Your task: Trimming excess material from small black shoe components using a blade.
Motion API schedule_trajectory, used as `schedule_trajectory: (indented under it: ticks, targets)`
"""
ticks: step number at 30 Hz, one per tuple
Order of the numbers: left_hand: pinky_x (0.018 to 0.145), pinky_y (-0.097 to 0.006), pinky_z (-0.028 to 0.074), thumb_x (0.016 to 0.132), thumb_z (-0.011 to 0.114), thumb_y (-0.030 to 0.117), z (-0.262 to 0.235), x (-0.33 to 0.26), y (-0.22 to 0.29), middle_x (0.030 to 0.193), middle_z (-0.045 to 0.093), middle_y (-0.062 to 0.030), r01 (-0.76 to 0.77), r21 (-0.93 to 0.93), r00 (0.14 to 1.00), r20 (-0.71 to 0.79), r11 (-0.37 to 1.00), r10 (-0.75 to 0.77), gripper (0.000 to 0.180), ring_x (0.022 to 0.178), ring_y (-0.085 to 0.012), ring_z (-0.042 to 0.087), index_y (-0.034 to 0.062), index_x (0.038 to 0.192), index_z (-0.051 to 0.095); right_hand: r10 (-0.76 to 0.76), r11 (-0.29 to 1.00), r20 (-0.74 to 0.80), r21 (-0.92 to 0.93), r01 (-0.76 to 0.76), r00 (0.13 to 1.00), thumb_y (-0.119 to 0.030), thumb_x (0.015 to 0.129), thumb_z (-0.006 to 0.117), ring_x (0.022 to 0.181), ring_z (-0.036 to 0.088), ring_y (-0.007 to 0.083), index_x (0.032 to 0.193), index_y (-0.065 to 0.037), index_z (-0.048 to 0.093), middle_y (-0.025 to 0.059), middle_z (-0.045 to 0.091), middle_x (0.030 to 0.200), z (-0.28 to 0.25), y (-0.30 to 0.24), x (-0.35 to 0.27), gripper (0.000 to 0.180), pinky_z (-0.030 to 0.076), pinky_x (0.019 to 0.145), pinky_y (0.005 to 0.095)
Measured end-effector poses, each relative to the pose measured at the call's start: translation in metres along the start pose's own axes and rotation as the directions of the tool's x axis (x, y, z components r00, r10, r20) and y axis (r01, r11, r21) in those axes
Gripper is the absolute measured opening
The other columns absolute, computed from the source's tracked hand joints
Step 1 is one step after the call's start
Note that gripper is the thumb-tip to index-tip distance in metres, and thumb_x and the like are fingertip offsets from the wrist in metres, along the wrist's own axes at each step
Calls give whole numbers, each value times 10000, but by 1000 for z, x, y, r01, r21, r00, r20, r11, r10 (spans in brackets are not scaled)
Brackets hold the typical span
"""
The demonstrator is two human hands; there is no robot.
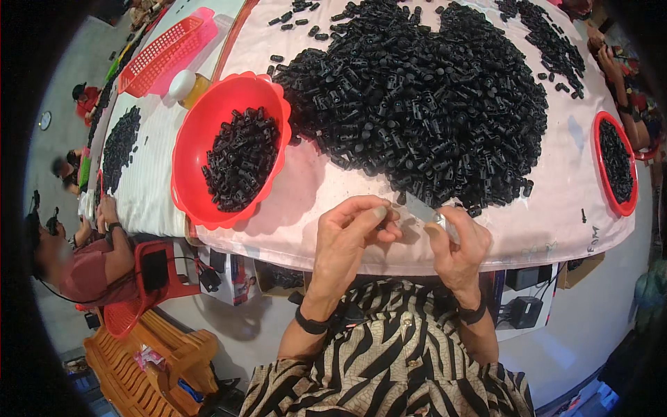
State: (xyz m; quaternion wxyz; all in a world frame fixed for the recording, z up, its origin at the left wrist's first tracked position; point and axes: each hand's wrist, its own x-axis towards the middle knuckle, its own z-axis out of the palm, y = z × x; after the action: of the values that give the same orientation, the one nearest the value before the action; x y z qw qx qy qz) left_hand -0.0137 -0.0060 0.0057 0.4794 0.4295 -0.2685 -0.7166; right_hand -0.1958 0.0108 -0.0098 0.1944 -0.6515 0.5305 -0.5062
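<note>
Above the near edge of the table, my left hand [354, 226] is closed, with a small black plastic part pinched between thumb and fingers, mostly covered by them. To its right, my right hand [460, 243] grips a thin, pale, flat blade [419, 208] whose tip points up and left toward the pile. The fist hides its handle end. Just beyond both hands lies a big heap of small black plastic parts [424, 104]. A red scalloped bowl [186, 163], left of my left hand, holds more of these parts.
A pink cloth covers the table [306, 240]. A red oval basket [631, 201] of black parts stands at the right edge. Beyond the bowl are a white-lidded jar [184, 89] and a red perforated basket [160, 55]. Other people sit left and right; a red chair [149, 278] stands left.
</note>
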Motion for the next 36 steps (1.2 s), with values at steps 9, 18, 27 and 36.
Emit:
schedule_trajectory:
  ticks: [9,18,27,36]
  targets:
    - [795,-297,552,905,530,32,1,-1,0,1031,626,-181,-20,-119,995,90,993,31,279,880,-244,661,-63,1166,556,-36,999,-26,0,36,999,-64,762,692,559,595,254,904,28,597,143,612,723,1,5,1,193,451,482,327]
    - [750,-300,574,913,554,49,-12,1,-7,990,645,-169,-33,-166,989,137,986,57,221,833,-253,675,-60,1100,596,-67,998,-26,-2,67,997,-81,768,706,548,590,242,895,39,598,142,611,712,1,4,2,205,446,478,319]
    - [691,-232,568,947,524,123,-5,-2,-3,948,632,-164,-10,-140,999,42,990,16,248,781,-226,671,-63,1102,579,-106,994,-36,-30,105,994,-115,785,704,530,588,227,892,36,599,134,613,694,1,5,2,213,439,460,314]
    - [727,-276,576,906,542,36,-7,-2,-4,984,653,-169,-23,-116,996,83,993,33,242,820,-229,681,-62,1123,585,-140,989,-31,-43,139,990,-129,800,699,528,586,235,893,31,595,135,607,690,2,6,3,213,438,459,315]
